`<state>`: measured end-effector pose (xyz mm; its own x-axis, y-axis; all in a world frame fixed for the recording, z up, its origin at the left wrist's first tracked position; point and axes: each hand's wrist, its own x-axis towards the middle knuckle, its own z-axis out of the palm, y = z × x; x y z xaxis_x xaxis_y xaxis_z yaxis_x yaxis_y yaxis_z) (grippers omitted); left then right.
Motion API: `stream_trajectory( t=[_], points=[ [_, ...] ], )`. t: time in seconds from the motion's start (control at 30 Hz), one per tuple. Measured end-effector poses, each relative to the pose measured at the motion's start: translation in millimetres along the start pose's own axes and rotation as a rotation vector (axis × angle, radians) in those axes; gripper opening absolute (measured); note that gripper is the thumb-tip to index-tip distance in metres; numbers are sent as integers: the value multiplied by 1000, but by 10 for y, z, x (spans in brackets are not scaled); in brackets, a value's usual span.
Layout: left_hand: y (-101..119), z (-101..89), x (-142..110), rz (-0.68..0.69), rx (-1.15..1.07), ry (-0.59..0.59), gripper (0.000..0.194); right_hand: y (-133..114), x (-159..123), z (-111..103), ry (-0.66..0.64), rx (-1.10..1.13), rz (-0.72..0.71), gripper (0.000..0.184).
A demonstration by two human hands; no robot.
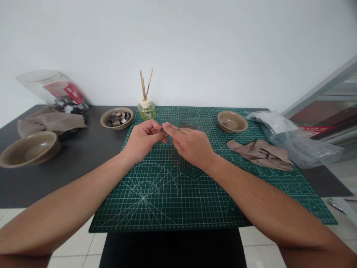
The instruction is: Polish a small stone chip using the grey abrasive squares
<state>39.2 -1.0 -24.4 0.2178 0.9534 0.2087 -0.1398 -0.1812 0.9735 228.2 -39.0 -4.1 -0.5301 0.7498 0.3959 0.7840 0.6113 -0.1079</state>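
Two bare hands meet above the far half of a green cutting mat (173,193) on a dark surface (83,163), where a small dark piece (162,130) sits pinched between the fingertips of the left hand (143,140) and the right hand (191,143); the left grip curls shut around it, the right presses on it with thumb and outstretched forefinger, and the piece is too small and too covered to tell its shape. Just beyond the hands lies a dark flat strip (188,126) on the mat. A clear jar (54,91) tipped on its side at far left carries a red label whose writing cannot be read. Near it sit a folded grey-brown cloth (50,121), a stack of tan bowls (29,147) and a bowl of dark and pale pieces (116,117). A reed diffuser (146,106) stands at the mat's far edge; to the right are another bowl (232,121), a second cloth (260,153) and a crumpled plastic bag (292,139)
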Motion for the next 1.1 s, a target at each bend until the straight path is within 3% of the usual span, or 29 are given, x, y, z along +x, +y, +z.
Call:
stream_trajectory(
  t=[0.33, 1.1],
  points=[
    [27, 26, -15, 0, -138, 42, 30, 10, -6, -21, 27, 6, -22, 53],
    [46, -19, 36, -15, -124, 80, 31, 80, -12, -11, 8, -47, 44, 50]
  ],
)
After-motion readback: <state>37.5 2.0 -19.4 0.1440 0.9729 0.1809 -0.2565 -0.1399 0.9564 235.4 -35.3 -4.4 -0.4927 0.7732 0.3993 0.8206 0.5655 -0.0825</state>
